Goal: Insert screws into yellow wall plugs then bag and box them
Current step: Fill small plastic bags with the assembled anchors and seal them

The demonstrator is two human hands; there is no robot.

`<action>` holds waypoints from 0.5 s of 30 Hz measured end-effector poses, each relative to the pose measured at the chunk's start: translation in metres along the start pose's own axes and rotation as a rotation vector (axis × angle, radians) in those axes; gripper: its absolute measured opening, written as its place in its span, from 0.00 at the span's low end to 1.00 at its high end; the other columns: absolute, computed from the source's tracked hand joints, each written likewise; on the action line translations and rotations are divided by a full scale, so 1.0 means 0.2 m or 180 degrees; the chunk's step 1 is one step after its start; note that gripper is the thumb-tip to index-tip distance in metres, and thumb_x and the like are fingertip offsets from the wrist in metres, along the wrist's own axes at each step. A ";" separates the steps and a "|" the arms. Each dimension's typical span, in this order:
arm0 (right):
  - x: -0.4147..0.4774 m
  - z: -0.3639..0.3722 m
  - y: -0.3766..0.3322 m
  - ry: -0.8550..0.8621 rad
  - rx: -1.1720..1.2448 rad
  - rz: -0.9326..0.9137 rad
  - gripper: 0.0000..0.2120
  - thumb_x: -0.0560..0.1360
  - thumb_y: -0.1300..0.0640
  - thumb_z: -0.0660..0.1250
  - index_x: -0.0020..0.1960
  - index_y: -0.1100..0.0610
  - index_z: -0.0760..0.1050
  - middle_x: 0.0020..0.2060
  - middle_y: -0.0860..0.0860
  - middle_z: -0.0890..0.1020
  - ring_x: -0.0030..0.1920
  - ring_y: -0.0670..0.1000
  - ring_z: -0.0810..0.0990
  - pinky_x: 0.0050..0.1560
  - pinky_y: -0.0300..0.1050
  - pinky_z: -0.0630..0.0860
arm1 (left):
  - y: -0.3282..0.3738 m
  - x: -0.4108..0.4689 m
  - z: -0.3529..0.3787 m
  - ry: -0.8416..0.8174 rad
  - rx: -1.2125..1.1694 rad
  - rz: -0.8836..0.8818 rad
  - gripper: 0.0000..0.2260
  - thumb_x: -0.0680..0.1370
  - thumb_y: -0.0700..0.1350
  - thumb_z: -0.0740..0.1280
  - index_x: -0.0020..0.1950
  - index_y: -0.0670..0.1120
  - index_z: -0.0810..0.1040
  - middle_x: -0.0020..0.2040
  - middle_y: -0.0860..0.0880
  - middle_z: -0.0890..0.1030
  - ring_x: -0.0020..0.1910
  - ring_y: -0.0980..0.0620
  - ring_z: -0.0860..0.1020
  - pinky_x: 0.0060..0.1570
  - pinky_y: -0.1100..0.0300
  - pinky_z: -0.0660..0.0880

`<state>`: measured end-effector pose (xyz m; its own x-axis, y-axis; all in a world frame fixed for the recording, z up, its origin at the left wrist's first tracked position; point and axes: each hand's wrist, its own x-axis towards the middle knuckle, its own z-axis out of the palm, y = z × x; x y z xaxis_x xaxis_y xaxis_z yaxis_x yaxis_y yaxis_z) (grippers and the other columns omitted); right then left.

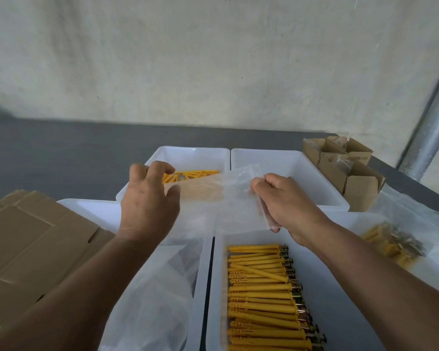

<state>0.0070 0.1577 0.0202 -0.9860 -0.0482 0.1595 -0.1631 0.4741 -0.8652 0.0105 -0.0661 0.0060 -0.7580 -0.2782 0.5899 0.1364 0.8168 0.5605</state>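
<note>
Centrally, a clear plastic bag (221, 198) is pinched and stretched between the left hand (147, 201) and right hand (287, 201), which are held apart. Screw-fitted yellow wall plugs (261, 292) are stacked in a white tray (216, 287) at six o'clock. Print on the cardboard boxes (340, 168) at two o'clock cannot be read.

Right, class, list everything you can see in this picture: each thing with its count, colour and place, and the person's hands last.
trays: four, white, two rows mid-table
loose wall plugs: small heap, yellow, far left tray
plugs with screws: many in a row, yellow, near right tray
clear bag: one, see-through, held between the hands
spare bags: heap, clear, near left tray
flat cardboard: stack, brown, left
small boxes: several, brown, far right
bagged plugs: count unclear, yellow, right
pipe: one, grey metal, right by the wall
table: one, dark grey
left hand: holds the bag's left edge
right hand: pinches the bag's right edge
</note>
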 end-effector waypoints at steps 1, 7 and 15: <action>-0.01 0.01 0.00 -0.0118 -0.0014 0.0026 0.15 0.82 0.50 0.56 0.48 0.60 0.75 0.18 0.49 0.73 0.21 0.47 0.71 0.31 0.42 0.74 | 0.02 -0.01 0.00 0.0193 -0.0055 0.0296 0.11 0.76 0.44 0.70 0.58 0.49 0.76 0.54 0.48 0.72 0.44 0.48 0.77 0.42 0.59 0.69; -0.04 0.06 -0.04 -0.0460 0.0366 0.0092 0.13 0.82 0.51 0.60 0.42 0.54 0.78 0.23 0.45 0.77 0.25 0.45 0.76 0.23 0.36 0.70 | 0.18 -0.13 0.05 -0.0866 -0.1227 0.1557 0.15 0.71 0.49 0.74 0.54 0.48 0.76 0.47 0.53 0.74 0.32 0.55 0.75 0.35 0.73 0.69; -0.06 0.02 -0.07 -0.1159 0.0886 0.0545 0.10 0.80 0.59 0.61 0.51 0.61 0.81 0.35 0.53 0.81 0.35 0.50 0.81 0.34 0.43 0.78 | 0.15 -0.16 0.10 -0.1331 -0.1523 0.0972 0.13 0.71 0.54 0.75 0.42 0.52 0.71 0.34 0.57 0.75 0.30 0.61 0.71 0.30 0.70 0.68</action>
<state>0.0207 0.1487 0.0280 -0.9392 -0.3178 -0.1299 0.0486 0.2515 -0.9666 0.0254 -0.0223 -0.0076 -0.8096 0.2242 0.5425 0.5750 0.4888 0.6561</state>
